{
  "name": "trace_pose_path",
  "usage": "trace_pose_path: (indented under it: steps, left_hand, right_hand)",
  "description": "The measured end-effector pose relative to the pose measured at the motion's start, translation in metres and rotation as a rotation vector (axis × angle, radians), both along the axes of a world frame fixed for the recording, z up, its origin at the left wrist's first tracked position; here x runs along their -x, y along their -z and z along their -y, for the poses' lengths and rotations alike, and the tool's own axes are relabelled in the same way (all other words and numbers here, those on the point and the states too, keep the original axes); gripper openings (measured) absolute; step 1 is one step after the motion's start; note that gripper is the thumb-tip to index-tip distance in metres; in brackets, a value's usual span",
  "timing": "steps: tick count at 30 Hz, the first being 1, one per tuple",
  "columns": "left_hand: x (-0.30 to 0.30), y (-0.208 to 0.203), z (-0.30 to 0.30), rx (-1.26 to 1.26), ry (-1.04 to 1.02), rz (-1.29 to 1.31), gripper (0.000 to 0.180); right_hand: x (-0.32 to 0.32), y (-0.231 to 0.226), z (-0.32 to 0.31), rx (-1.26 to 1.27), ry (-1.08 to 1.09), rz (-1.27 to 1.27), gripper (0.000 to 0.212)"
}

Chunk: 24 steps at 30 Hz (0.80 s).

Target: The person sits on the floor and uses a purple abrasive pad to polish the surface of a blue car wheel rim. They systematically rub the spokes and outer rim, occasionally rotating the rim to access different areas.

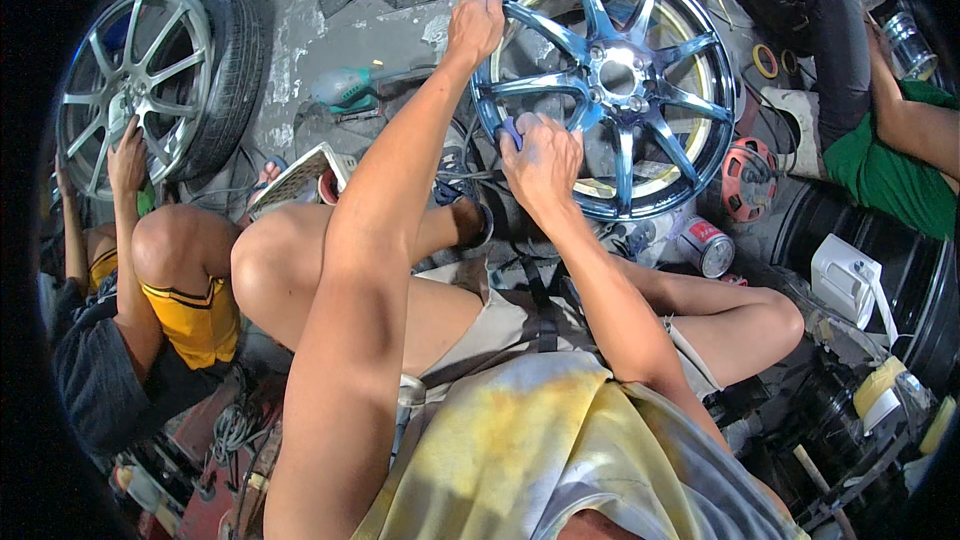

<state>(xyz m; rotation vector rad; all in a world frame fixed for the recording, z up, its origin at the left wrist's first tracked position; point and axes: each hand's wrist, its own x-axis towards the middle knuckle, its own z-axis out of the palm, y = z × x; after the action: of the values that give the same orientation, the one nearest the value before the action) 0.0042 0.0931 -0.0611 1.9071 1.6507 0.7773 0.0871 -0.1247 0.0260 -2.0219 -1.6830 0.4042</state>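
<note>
A shiny blue chrome alloy wheel [624, 155] with several slim spokes stands in front of me, its face toward me. My left hand [475, 26] is closed over the wheel's upper left rim edge. Lower down, my right hand [543, 162] is closed around a small purple-blue pad [512, 132]. It works beside a left-side spoke, close to the rim; whether the pad touches the metal I cannot tell. Most of the pad is hidden by my fingers.
To the left, a co-worker's hand [127, 155] touches a silver wheel [135, 90] beside a black tyre [232, 80]. A teal power tool [345, 88], a crate [298, 178], a can [708, 246], a red reel [748, 178] and a white jug [843, 278] lie around. Another person in green [890, 165] sits right.
</note>
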Motion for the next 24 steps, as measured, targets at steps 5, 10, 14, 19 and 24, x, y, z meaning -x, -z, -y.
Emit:
trace_pose_path:
  steps: [5,10,14,19,24]
  left_hand:
    - [0.003,0.002,-0.002,0.104,-0.002,-0.025,0.066]
    - [-0.001,-0.017,0.004,0.131,0.073,-0.043,0.064]
    - [0.005,-0.013,-0.001,0.069,0.01,-0.029,0.063]
    - [-0.002,-0.01,0.0,0.146,0.074,-0.026,0.063]
    - [0.004,0.012,-0.005,0.062,0.004,0.023,0.065]
  right_hand:
    - [-0.008,-0.002,0.016,0.016,-0.052,-0.025,0.023]
    - [0.004,0.012,-0.017,-0.167,-0.027,0.028,0.023]
    - [-0.005,-0.019,0.005,0.352,-0.046,-0.082,0.02]
    - [0.011,0.016,-0.03,-0.027,0.038,-0.066,0.027]
    - [0.004,0.007,-0.005,0.136,-0.002,-0.041,0.027]
